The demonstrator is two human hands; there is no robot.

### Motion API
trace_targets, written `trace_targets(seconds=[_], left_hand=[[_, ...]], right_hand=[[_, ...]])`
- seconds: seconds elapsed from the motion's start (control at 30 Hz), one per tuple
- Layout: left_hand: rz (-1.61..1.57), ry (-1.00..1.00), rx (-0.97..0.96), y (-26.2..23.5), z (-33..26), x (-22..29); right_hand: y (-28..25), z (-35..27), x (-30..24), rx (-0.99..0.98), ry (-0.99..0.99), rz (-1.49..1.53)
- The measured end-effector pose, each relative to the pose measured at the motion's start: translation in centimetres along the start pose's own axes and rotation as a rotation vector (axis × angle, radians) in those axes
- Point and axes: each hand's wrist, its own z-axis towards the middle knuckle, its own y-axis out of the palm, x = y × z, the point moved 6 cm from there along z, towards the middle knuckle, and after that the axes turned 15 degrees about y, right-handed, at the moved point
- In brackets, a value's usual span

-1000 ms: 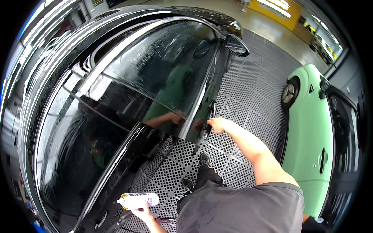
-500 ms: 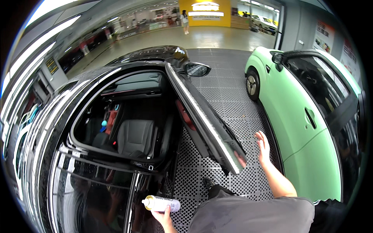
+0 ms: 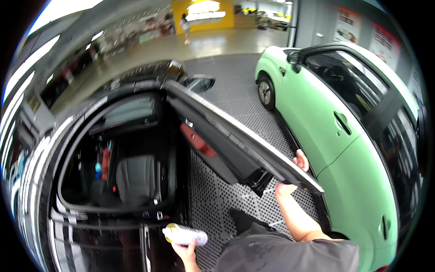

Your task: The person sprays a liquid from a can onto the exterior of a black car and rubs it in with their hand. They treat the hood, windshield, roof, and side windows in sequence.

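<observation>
My left hand point(image 3: 185, 250) is closed around a white aerosol can point(image 3: 183, 235) with a yellowish top. The can lies tilted sideways beside the black car's rear side. At the rear edge of the swung-out front door point(image 3: 226, 145), my right hand point(image 3: 301, 161) is bent around the door, with fingertips on its far side and the wrist on the near side. The door frame hides the middle of that hand. A red panel point(image 3: 199, 140) shows on the door's inner trim. Through the doorway a dark front seat point(image 3: 136, 179) is visible.
A light green car point(image 3: 312, 113) stands close on the right, a narrow strip of perforated floor tiles point(image 3: 217, 195) between. The black car's mirror point(image 3: 199, 84) sticks out ahead. Farther off, a person point(image 3: 185, 29) stands near a yellow wall point(image 3: 217, 22).
My right hand has gone from free beside the door to being around its edge. The door has swung wider, toward the green car. The can stays in my left hand; the view has shifted.
</observation>
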Motion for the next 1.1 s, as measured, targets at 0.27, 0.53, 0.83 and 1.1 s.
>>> trace_targets(seconds=[0.27, 0.53, 0.83, 1.1], left_hand=[[0.157, -0.093, -0.003, 0.0, 1.1, 4.6], [0.203, -0.112, 0.02, 3.9, 2.9, 3.4], [0.276, -0.118, -0.012, 14.3, 9.3, -1.2], [0.304, -0.074, -0.083, 25.3, 15.6, -5.2]], right_hand=[[-6.1, 7.0, 4.2, 0.295, -0.106, -0.232], [-5.8, 20.1, 6.8, 0.462, -0.109, -0.176], [-11.2, 41.0, 13.7, 0.591, -0.45, -0.916], [-13.2, 48.8, 16.7, 0.596, -0.715, -1.046]])
